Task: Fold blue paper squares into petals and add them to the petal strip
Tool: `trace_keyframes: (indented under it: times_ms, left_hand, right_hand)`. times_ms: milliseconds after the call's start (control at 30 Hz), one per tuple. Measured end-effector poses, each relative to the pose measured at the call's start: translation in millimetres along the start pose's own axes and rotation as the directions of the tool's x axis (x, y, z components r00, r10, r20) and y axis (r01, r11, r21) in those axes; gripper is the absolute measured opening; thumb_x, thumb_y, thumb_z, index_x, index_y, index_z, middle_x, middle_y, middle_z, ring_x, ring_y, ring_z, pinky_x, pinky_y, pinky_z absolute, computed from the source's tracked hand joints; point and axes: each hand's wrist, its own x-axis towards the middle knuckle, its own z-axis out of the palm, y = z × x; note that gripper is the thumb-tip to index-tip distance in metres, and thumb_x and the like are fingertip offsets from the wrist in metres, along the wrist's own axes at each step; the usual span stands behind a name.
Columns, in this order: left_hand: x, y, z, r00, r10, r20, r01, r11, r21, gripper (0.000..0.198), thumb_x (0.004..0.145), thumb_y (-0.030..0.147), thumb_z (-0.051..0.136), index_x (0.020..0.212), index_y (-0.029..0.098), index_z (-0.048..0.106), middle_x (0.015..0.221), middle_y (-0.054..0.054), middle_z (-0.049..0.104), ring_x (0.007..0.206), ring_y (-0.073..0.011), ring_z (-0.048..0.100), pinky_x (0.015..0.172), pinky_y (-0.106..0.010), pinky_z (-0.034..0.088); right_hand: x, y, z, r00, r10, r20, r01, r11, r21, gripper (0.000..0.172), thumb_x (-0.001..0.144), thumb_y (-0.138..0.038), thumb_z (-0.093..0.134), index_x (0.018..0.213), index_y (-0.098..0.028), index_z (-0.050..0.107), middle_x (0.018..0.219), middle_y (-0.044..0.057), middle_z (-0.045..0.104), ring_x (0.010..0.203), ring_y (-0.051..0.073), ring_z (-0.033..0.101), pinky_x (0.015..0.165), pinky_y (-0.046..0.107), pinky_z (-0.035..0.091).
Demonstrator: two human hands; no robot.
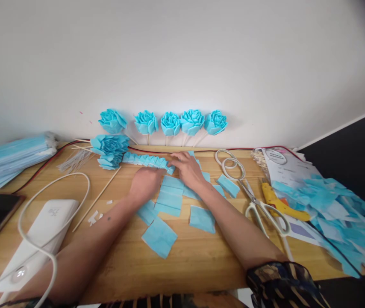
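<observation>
On desk (201,256): right hand (187,169) flat, open on folded strip (144,160); left hand (145,182) palm-down, grip unclear.

A pleated light-blue strip (145,160) lies flat on the wooden table (195,261), its folds overlapping.

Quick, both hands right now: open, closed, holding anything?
Left hand: fingers curled under, beside the folded blue strip; grip cannot be told.
Right hand: open, fingertips on the strip's right end.
</observation>
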Motion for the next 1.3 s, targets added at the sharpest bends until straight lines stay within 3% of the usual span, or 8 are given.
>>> trace_keyframes:
  times_ms: [333, 667, 900, 1133, 1300]
  left_hand:
    - [-1.6, 1.8, -9.4, 0.999, 0.024, 0.029, -0.024, 1.0, 0.008, 0.034, 0.087, 0.013, 0.045, 0.109, 0.023, 0.069, 0.09, -0.008, 0.075, 0.084, -0.0247, 0.069, 0.074, -0.032, 0.048]
    - [-1.1, 1.1, -8.8, 0.999, 0.011, 0.03, -0.01, 1.0, -0.021, 0.035, 0.086, 0.012, 0.046, 0.108, 0.024, 0.07, 0.091, -0.008, 0.075, 0.083, -0.0243, 0.069, 0.075, -0.033, 0.049]
    - [-2.3, 1.4, -9.0, 1.0, -0.006, 0.03, 0.008, 0.998, -0.061, 0.034, 0.087, 0.012, 0.044, 0.105, 0.023, 0.071, 0.09, -0.008, 0.075, 0.088, -0.0223, 0.069, 0.079, -0.03, 0.049]
    - [-2.6, 1.8, -10.3, 0.999, 0.0, 0.037, 0.002, 0.999, -0.053, 0.032, 0.087, 0.014, 0.045, 0.105, 0.021, 0.071, 0.091, -0.009, 0.075, 0.087, -0.0212, 0.068, 0.079, -0.028, 0.049]
    - [-2.6, 0.6, -8.5, 1.0, 0.002, 0.025, -0.001, 0.999, -0.054, 0.036, 0.087, 0.012, 0.044, 0.108, 0.024, 0.071, 0.094, -0.008, 0.076, 0.087, -0.0232, 0.069, 0.077, -0.03, 0.049]
  right_hand:
    - [-1.3, -2.2, -9.0, 0.994, 0.03, -0.107, -0.019, 0.994, 0.105, 0.049, 0.076, 0.007, 0.039, 0.106, -0.02, 0.067, 0.124, 0.007, 0.063, 0.116, 0.022, 0.05, 0.094, 0.038, 0.039]
    - [-1.7, -7.8, -4.7, 1.0, -0.003, 0.009, 0.003, 0.999, -0.035, 0.041, 0.083, 0.002, 0.045, 0.102, -0.024, 0.07, 0.133, 0.007, 0.059, 0.125, 0.025, 0.044, 0.098, 0.043, 0.034]
    - [-2.9, -2.6, -10.8, 0.992, 0.066, -0.111, -0.072, 0.996, -0.053, 0.042, 0.082, 0.003, 0.042, 0.107, -0.02, 0.066, 0.124, 0.008, 0.063, 0.116, 0.024, 0.049, 0.094, 0.039, 0.036]
    - [-4.3, -5.3, -6.8, 0.998, -0.007, -0.064, -0.001, 0.992, -0.126, 0.035, 0.086, -0.002, 0.044, 0.106, -0.02, 0.067, 0.129, 0.009, 0.061, 0.121, 0.026, 0.045, 0.1, 0.042, 0.033]
    - [-5.1, -2.8, -11.1, 0.984, 0.0, -0.177, -0.013, 0.997, -0.074, 0.037, 0.081, 0.001, 0.046, 0.099, -0.021, 0.07, 0.121, 0.007, 0.066, 0.112, 0.024, 0.051, 0.098, 0.041, 0.036]
